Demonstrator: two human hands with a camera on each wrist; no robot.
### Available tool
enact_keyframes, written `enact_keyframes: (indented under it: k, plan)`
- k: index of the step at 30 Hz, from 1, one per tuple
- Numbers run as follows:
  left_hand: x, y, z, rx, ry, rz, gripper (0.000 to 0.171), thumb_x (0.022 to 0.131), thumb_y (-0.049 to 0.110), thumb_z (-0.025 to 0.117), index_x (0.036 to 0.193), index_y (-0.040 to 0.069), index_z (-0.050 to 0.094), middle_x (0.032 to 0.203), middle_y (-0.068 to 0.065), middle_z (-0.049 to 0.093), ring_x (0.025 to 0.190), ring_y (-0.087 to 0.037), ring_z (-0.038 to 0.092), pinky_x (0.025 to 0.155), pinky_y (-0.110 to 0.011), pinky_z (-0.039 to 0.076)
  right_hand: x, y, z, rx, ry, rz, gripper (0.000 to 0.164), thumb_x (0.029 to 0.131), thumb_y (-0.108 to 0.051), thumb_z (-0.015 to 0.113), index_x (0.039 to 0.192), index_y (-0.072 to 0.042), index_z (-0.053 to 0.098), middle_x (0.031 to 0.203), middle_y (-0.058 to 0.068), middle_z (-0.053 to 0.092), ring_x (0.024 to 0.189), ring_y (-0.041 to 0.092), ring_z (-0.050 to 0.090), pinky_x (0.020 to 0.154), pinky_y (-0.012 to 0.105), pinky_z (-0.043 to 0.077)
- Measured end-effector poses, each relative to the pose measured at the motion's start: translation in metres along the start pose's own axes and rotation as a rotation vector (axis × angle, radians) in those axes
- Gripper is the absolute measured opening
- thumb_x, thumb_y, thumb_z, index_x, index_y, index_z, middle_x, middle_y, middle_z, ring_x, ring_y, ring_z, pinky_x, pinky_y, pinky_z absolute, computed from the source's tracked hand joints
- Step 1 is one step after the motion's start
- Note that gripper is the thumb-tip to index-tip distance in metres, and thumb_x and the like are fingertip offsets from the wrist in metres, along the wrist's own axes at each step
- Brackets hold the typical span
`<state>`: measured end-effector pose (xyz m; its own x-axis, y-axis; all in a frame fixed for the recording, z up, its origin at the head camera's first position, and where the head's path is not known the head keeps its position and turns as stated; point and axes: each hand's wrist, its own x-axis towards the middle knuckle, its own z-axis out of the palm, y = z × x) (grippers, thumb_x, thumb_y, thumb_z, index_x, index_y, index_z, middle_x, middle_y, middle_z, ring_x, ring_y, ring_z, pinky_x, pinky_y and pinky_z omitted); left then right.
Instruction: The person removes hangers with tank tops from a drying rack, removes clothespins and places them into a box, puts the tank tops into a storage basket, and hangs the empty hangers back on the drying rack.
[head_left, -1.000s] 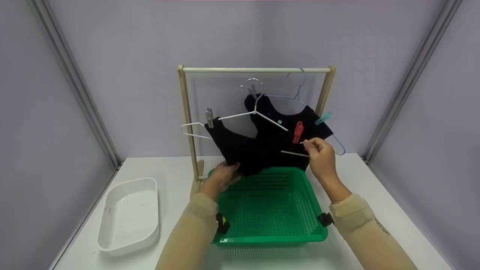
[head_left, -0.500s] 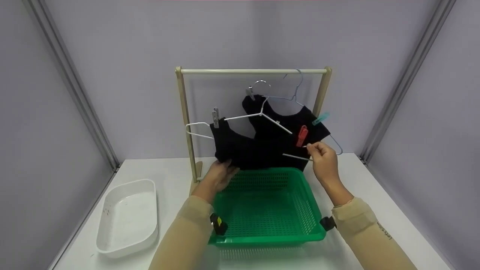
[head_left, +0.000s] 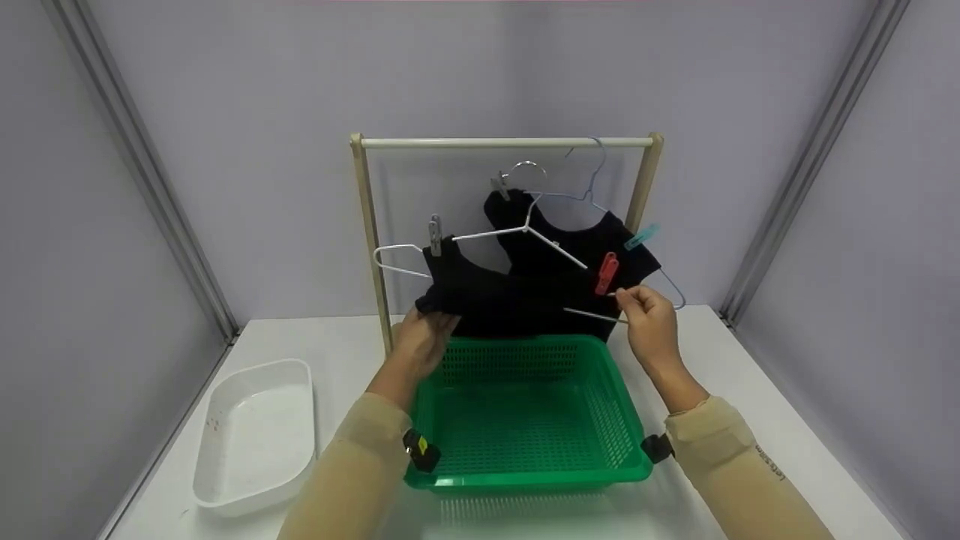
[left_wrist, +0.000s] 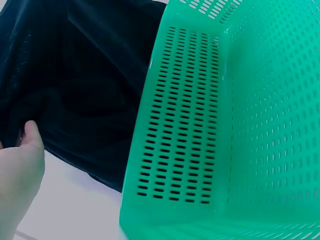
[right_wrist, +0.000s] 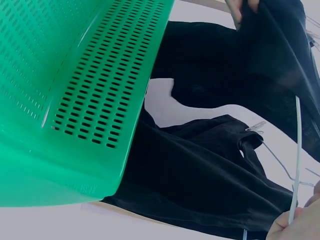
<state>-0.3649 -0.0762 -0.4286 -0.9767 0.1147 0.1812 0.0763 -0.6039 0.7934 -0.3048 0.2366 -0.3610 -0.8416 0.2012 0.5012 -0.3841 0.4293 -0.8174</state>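
Note:
In the head view my left hand (head_left: 421, 341) pinches the lower left edge of a black garment (head_left: 495, 300). The left wrist view shows my thumb (left_wrist: 32, 134) against the dark cloth. A white wire hanger (head_left: 491, 233) runs through this garment, its metal hook off the rod. My right hand (head_left: 652, 326) pinches the hanger's right end, just below a red clothespin (head_left: 607, 274). A grey clothespin (head_left: 436, 235) clips the garment's left shoulder. Behind it, a second black garment (head_left: 555, 217) hangs from a blue hanger (head_left: 598, 169), with a teal clothespin (head_left: 642, 236) and another grey clothespin (head_left: 500, 185).
A wooden rack with a white rod (head_left: 465, 142) stands at the back. Below the hands sits a green perforated basket (head_left: 525, 477). To the left is a white tray (head_left: 255, 442) on the white table. Grey walls enclose the sides and back.
My left hand has moved left and slightly up, pulling the front garment's lower edge with it. The white hanger and my right hand have shifted slightly to the right.

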Motion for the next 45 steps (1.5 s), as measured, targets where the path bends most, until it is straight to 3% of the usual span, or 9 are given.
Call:
enact_keyframes:
  k: [7,11,14,18,21,27,31,37,45]
  plan:
    - [-0.004,0.009,0.001,0.078,-0.05,0.033,0.039,0.106,-0.001,0.036,0.145,0.0,0.045,0.138,-0.012,0.059,0.139,-0.029,0.045,0.117,-0.04,0.031,0.009,0.028,0.002,-0.008,0.037,0.0,0.03,0.102,-0.017,0.058,0.085,0.008,0.066,0.081,0.012,0.063,0.067,0.008,0.045,0.063,0.023,0.036]
    - [-0.005,0.014,0.0,0.095,-0.063,0.05,0.034,0.106,-0.001,0.038,0.136,0.003,0.054,0.129,-0.008,0.065,0.132,-0.024,0.052,0.116,-0.04,0.032,0.0,0.004,0.0,0.008,0.029,0.004,0.031,0.102,-0.013,0.056,0.086,0.012,0.064,0.083,0.021,0.062,0.068,0.007,0.045,0.064,0.023,0.036]
    - [-0.006,0.018,0.001,0.078,-0.063,0.058,0.03,0.106,0.001,0.041,0.127,0.009,0.061,0.123,-0.004,0.068,0.126,-0.021,0.056,0.116,-0.04,0.032,-0.005,-0.012,-0.001,0.013,0.013,0.028,0.029,0.102,-0.008,0.054,0.088,0.017,0.061,0.079,0.018,0.06,0.067,0.007,0.043,0.064,0.023,0.035]
    - [-0.01,0.023,0.006,0.067,-0.058,0.071,0.029,0.106,0.002,0.042,0.119,0.014,0.065,0.12,-0.002,0.069,0.124,-0.019,0.057,0.117,-0.041,0.031,0.001,0.007,0.001,0.039,0.014,0.039,0.031,0.103,-0.011,0.055,0.087,0.015,0.061,0.076,0.008,0.057,0.067,0.009,0.042,0.064,0.024,0.035]
    - [-0.011,0.028,0.011,0.047,-0.063,0.081,0.03,0.106,0.002,0.04,0.118,0.014,0.064,0.121,-0.002,0.068,0.125,-0.019,0.056,0.118,-0.04,0.029,0.007,0.024,0.003,0.054,0.027,0.038,0.032,0.103,-0.014,0.055,0.086,0.012,0.062,0.077,0.009,0.057,0.067,0.009,0.042,0.064,0.025,0.035]
    - [-0.013,0.034,0.021,0.04,-0.042,0.083,0.035,0.101,-0.01,0.04,0.111,0.012,0.065,0.109,-0.001,0.068,0.113,-0.015,0.061,0.117,-0.04,0.031,0.009,0.033,0.004,0.133,0.052,0.019,0.031,0.103,-0.015,0.056,0.082,0.006,0.063,0.078,0.005,0.059,0.074,0.009,0.049,0.072,0.024,0.039]
    - [-0.019,0.036,0.022,0.083,-0.032,0.059,0.038,0.096,-0.015,0.04,0.121,0.004,0.062,0.114,-0.003,0.065,0.111,-0.014,0.061,0.115,-0.039,0.035,0.008,0.034,0.003,0.145,0.058,0.018,0.03,0.103,-0.014,0.056,0.078,0.002,0.061,0.071,-0.001,0.052,0.068,0.009,0.044,0.064,0.024,0.036]
    - [-0.034,0.037,0.019,0.212,-0.069,0.035,0.035,0.103,-0.004,0.045,0.138,-0.004,0.05,0.131,-0.011,0.061,0.124,-0.02,0.058,0.111,-0.04,0.04,0.006,0.035,0.001,0.146,0.027,0.053,0.03,0.103,-0.013,0.056,0.073,-0.008,0.057,0.061,-0.005,0.037,0.056,0.008,0.032,0.052,0.025,0.028]
    - [-0.047,0.032,0.007,0.403,-0.209,0.018,0.036,0.104,-0.001,0.045,0.139,-0.006,0.049,0.137,-0.017,0.057,0.125,-0.022,0.056,0.107,-0.039,0.045,-0.008,0.007,-0.007,0.103,-0.016,0.06,0.03,0.1,-0.003,0.053,0.071,-0.007,0.057,0.062,-0.004,0.041,0.059,0.008,0.036,0.055,0.025,0.032]
